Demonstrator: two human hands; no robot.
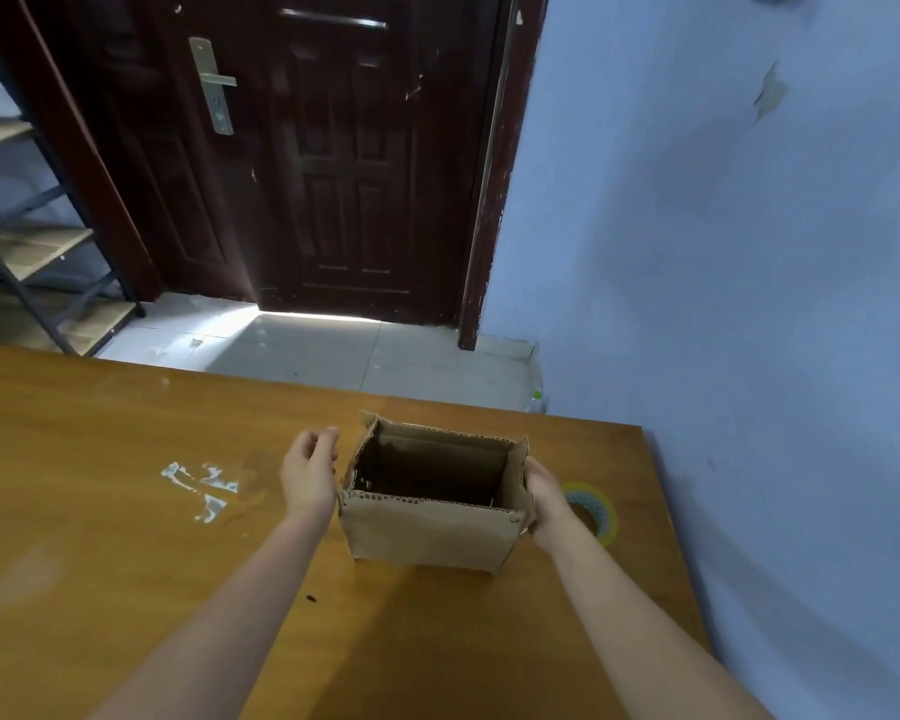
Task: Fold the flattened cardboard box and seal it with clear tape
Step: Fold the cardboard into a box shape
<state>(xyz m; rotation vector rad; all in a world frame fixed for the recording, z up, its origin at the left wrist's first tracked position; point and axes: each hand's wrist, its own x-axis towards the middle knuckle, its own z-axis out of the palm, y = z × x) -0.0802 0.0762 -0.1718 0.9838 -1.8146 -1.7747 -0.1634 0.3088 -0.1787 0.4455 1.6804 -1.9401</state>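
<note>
A small brown cardboard box (pixel 427 532) stands upright on the wooden table (pixel 126 511), its top open and its flaps raised. My left hand (pixel 307 475) is beside the box's left wall with relaxed fingers, touching or nearly touching it. My right hand (pixel 544 493) lies against the right wall with the thumb on the raised right flap; its fingers are hidden behind the box. A roll of clear tape (pixel 593 506) lies flat on the table just right of my right hand, partly hidden by my wrist.
White residue patches (pixel 201 485) mark the table left of the box. The table's far edge runs just behind the box, its right edge beside the blue wall (pixel 749 252). Beyond are a tiled floor, a dark door (pixel 333 148) and a shelf rack (pixel 32 241).
</note>
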